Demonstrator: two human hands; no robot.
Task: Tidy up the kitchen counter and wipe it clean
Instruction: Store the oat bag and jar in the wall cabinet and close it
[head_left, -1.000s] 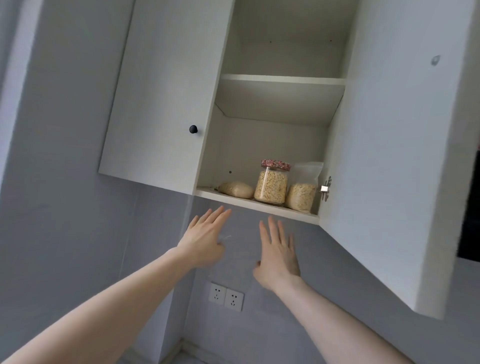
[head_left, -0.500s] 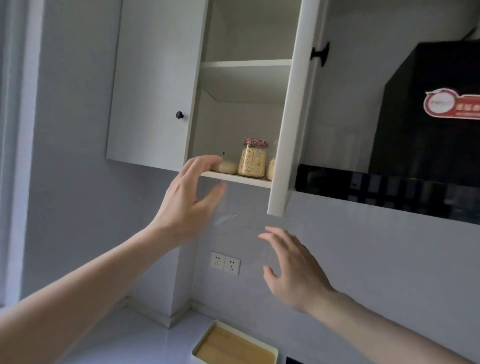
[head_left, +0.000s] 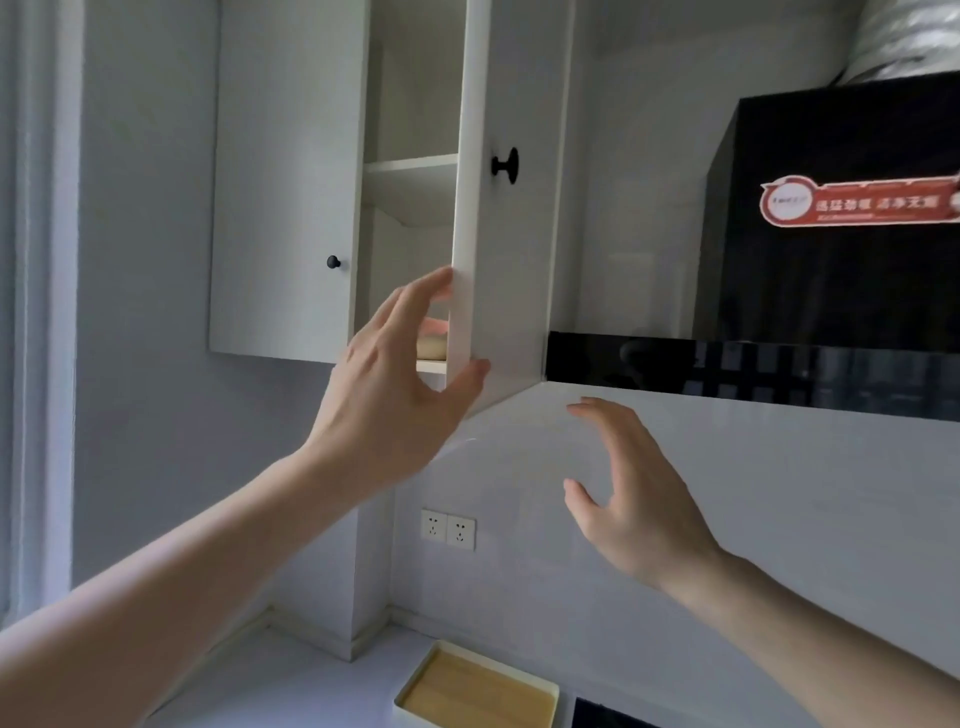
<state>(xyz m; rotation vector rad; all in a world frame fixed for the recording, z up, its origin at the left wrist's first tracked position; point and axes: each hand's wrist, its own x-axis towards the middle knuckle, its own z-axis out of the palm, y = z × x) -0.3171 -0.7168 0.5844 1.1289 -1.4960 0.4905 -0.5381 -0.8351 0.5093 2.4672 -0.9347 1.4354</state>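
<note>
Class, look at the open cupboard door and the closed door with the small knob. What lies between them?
In the head view, the open cupboard interior: a shelf, and the left hand in front.

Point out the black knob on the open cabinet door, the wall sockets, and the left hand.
black knob (head_left: 506, 165): head view, on its round front.
wall sockets (head_left: 448, 529): head view, where the two plates meet.
left hand (head_left: 397, 395): head view, back of the hand.

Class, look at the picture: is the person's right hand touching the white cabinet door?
No. The right hand hangs open in the air below the white cabinet door; only the left hand touches its edge.
</note>
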